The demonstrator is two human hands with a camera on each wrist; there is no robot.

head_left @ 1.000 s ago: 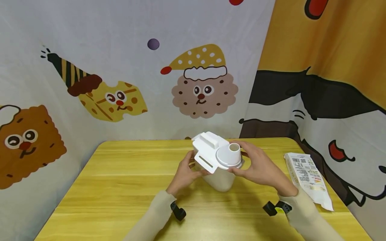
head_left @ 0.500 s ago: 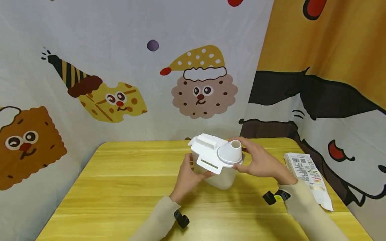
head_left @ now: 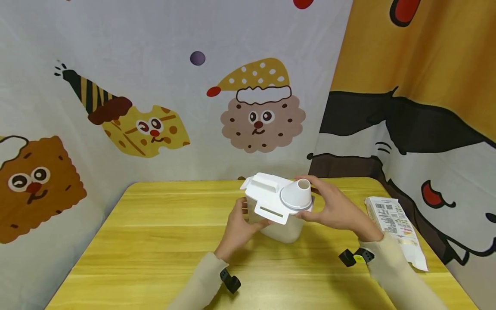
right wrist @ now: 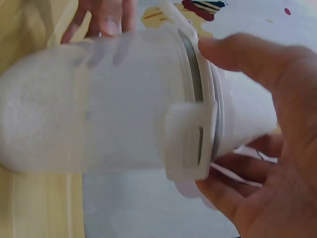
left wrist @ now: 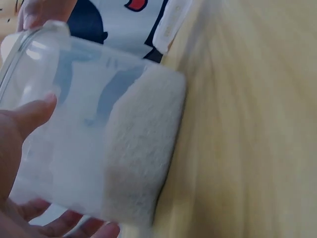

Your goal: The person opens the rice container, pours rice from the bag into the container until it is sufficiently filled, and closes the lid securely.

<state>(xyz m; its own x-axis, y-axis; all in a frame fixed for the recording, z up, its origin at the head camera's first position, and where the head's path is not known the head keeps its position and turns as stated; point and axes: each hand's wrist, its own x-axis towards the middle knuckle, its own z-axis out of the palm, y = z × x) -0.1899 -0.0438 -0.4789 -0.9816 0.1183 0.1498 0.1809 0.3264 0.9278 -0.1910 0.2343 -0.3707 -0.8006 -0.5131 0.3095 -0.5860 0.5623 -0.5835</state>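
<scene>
A translucent plastic storage container (head_left: pixel 284 232) stands on the table towards its far side, topped by a white lid (head_left: pixel 265 191) with a raised handle. At the lid's right end rises a cone-shaped spout (head_left: pixel 297 196) with a round opening. In the left wrist view, white grainy contents (left wrist: pixel 143 144) fill the lower part, their surface sloping. My left hand (head_left: pixel 240 228) grips the container's left side, thumb on the near wall and fingers around behind. My right hand (head_left: pixel 337 209) holds the lid's right end, thumb at the near edge and fingers beyond the spout. A slotted side latch (right wrist: pixel 190 144) sticks outward.
A white printed packet (head_left: pixel 397 228) lies along the right side of the wooden table (head_left: pixel 162 241). Behind the table hangs a cloth (head_left: pixel 162 56) with cartoon figures. Each wrist wears a black strap with a small camera.
The container has turned slightly, its lid's left end shifting left and a little down. The right hand has moved slightly with it. Both hands keep their hold, and the packet has stayed put.
</scene>
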